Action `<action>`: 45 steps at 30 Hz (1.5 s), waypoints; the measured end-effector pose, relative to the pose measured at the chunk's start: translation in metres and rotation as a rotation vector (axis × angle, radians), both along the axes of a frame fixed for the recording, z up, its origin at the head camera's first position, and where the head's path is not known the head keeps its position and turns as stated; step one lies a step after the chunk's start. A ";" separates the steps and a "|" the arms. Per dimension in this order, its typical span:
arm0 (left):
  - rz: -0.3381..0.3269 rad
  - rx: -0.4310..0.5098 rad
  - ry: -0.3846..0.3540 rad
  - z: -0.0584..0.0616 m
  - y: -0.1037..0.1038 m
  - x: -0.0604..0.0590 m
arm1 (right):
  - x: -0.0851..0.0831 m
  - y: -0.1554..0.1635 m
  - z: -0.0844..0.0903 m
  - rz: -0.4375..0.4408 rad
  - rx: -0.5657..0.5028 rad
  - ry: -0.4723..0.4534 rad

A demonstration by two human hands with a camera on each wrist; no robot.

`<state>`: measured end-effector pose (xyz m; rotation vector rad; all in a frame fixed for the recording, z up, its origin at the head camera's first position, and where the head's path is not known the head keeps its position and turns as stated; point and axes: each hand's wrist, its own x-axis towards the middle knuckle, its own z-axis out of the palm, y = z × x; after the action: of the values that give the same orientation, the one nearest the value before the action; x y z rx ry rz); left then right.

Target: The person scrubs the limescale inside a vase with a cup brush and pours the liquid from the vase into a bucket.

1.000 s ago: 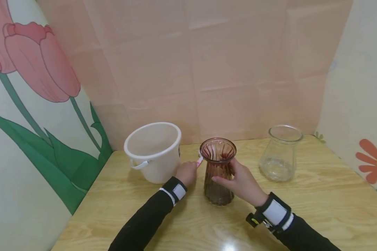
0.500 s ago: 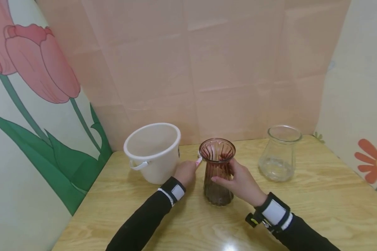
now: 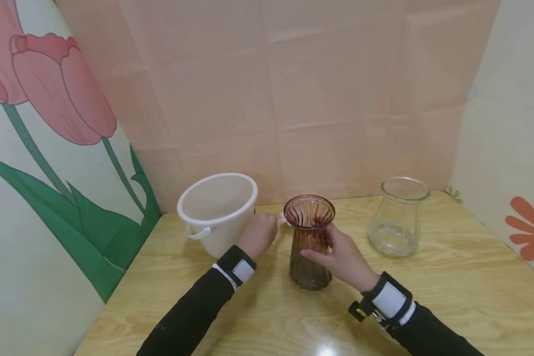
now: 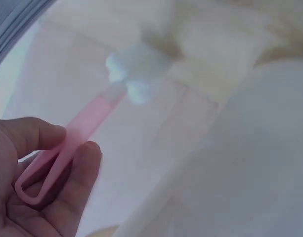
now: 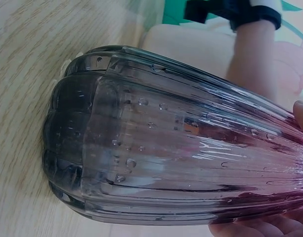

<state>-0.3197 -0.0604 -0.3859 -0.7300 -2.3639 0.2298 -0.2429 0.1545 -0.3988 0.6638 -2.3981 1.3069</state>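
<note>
Head view is showing me the ribbed brown glass vase standing upright on the wooden table, between the white plastic bucket and the clear glass jar. My right hand is wrapping its fingers and thumb round the vase's narrow waist, steadying it. My left hand is hovering just left of the vase mouth, in front of the bucket, and pinching a pink-handled brush; on the left wrist view I am seeing the looped end of the handle sitting between thumb and fingers, with the white fluffy head pointing up and away from the palm. From the head view the brush tip is lying right at the vase rim, aimed towards the opening, though I cannot tell whether it is touching the glass. The vase's long axis is running vertical, mouth up, so the brush is meeting it from the left and slightly above. On the right wrist view I am looking along the ribbed wall down to the dark base, and water droplets are clinging to the glass.
</note>
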 end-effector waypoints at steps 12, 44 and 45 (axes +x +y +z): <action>-0.134 0.173 -0.046 0.048 -0.007 0.020 | 0.000 0.001 0.001 0.005 0.000 -0.019; -0.584 0.860 0.027 0.198 -0.029 0.067 | 0.000 0.002 -0.002 0.008 0.000 0.010; -0.600 0.880 0.026 0.200 -0.029 0.068 | 0.000 0.002 -0.002 0.007 0.001 0.013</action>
<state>-0.2521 -0.0896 -0.1861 -0.8999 -1.8179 -0.9762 -0.2429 0.1560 -0.4006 0.6801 -2.3880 1.3006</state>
